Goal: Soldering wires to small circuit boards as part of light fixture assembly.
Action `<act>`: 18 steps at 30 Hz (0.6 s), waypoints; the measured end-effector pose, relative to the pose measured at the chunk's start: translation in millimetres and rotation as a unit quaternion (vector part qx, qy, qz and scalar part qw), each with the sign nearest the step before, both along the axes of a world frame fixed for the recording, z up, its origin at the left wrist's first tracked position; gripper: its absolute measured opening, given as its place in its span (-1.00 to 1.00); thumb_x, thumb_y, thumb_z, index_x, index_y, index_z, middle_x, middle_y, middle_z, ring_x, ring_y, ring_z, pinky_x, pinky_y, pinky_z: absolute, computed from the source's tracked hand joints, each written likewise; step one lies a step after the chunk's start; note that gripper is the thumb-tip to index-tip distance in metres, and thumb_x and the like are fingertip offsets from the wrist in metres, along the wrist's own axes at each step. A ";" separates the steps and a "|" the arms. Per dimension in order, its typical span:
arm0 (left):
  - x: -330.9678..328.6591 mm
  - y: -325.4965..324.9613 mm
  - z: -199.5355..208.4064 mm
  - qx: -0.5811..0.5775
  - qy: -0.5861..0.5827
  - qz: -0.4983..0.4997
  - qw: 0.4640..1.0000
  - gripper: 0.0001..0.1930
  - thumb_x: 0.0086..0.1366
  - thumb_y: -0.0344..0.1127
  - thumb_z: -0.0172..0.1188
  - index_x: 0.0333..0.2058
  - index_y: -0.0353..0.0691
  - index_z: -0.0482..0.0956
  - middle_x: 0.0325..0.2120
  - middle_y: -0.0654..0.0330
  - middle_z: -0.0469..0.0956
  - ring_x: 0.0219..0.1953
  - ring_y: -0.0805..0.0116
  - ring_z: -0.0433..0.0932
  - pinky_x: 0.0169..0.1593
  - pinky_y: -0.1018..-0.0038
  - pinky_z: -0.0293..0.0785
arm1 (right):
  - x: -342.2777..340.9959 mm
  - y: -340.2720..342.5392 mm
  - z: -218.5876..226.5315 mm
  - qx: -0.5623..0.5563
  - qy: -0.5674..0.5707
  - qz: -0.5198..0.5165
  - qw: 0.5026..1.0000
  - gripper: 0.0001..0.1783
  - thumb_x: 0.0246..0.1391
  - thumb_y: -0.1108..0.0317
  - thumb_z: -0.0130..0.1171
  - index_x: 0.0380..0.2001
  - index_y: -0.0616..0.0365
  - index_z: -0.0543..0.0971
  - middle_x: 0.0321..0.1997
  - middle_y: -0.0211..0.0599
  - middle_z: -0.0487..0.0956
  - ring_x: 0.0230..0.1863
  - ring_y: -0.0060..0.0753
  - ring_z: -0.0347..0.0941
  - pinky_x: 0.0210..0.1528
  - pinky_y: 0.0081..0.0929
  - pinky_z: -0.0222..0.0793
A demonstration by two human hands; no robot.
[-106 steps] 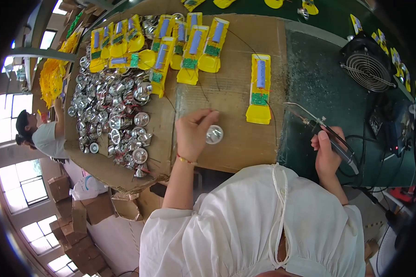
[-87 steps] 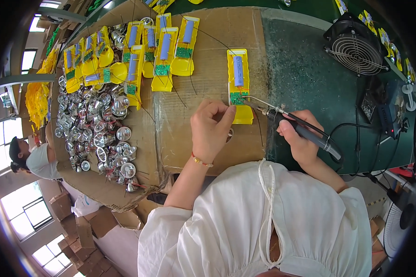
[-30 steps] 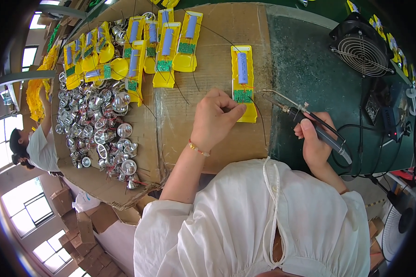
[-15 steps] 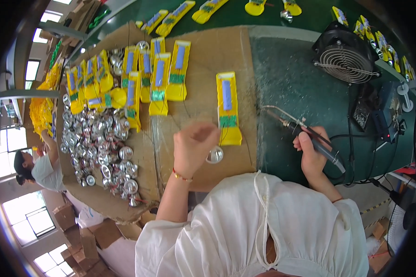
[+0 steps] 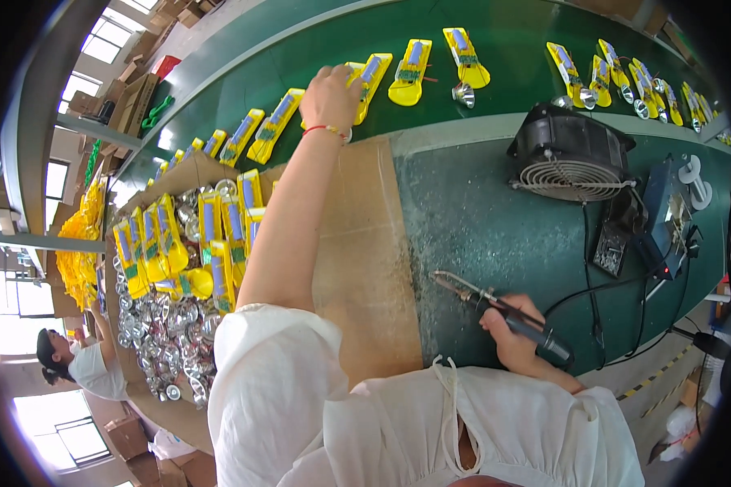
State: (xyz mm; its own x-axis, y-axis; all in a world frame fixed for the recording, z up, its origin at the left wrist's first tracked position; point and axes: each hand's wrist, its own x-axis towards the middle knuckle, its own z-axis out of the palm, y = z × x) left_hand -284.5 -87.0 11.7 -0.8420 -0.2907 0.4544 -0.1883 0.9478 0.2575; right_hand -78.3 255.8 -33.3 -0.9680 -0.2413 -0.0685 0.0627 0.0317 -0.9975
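My left hand (image 5: 331,101) reaches far out over the green belt, its fingers closed over a yellow flashlight housing (image 5: 356,71) that they mostly hide. Part of a silver reflector (image 5: 347,135) shows beside that wrist. My right hand (image 5: 514,331) grips a soldering iron (image 5: 536,331) by its dark handle, the bent metal tip pointing left above the green mat (image 5: 495,243). On the left, more yellow housings (image 5: 170,235) with violet cells and green circuit boards lie on a heap of shiny reflectors (image 5: 166,333). The brown cardboard (image 5: 374,268) lies between the heap and the mat.
Several yellow housings line the green belt (image 5: 508,77) along the far side. A black fan (image 5: 573,154) stands at the right, near a small dark tray (image 5: 609,250), a soldering station (image 5: 662,235), a white spool (image 5: 694,183) and cables. Another person (image 5: 93,365) works far left.
My left hand has moved from the cardboard up to the far belt. The yellow housing that lay on the cardboard is gone from there. My right hand still holds the soldering iron.
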 end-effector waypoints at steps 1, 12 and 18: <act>-13.5 9.1 0.3 -0.029 -0.002 -0.046 0.999 -0.70 0.07 -0.07 0.16 -0.26 -0.06 0.58 -0.21 0.12 0.47 -0.13 0.15 0.42 -0.10 0.31 0.36 | 0.2 0.5 -0.3 0.001 0.010 0.002 1.000 -0.83 -0.11 0.47 0.24 -0.45 0.22 0.45 -0.60 -0.37 0.52 -0.58 -0.63 0.41 -0.49 -0.64 0.32; 105.8 59.7 -16.9 -0.113 -0.001 -0.041 0.993 -0.87 -0.06 -0.34 0.11 -0.51 -0.24 0.53 -0.36 0.12 0.40 -0.18 0.13 0.32 -0.11 0.25 0.22 | -1.3 2.8 -3.5 -0.010 -0.036 -0.011 0.999 -0.83 -0.10 0.50 0.18 -0.41 0.25 0.42 -0.56 -0.28 0.48 -0.57 -0.57 0.39 -0.47 -0.60 0.32; 279.7 98.7 -18.0 0.041 -0.001 0.000 0.999 -0.89 -0.08 -0.34 0.20 -0.61 -0.15 0.43 -0.41 0.18 0.35 -0.23 0.18 0.32 -0.12 0.28 0.18 | -5.6 -6.9 -5.6 0.003 0.026 -0.021 0.999 -0.80 0.02 0.40 0.08 -0.31 0.30 0.41 -0.58 -0.31 0.46 -0.59 -0.62 0.34 -0.53 -0.72 0.25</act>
State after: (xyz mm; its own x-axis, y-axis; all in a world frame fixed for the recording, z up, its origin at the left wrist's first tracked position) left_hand -4.7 11.7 -6.2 -0.8423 -0.3271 0.4283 -0.1893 0.9237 0.3331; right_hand -83.9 248.9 -38.9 -0.9795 -0.2008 -0.0191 0.0119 0.0370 -0.9992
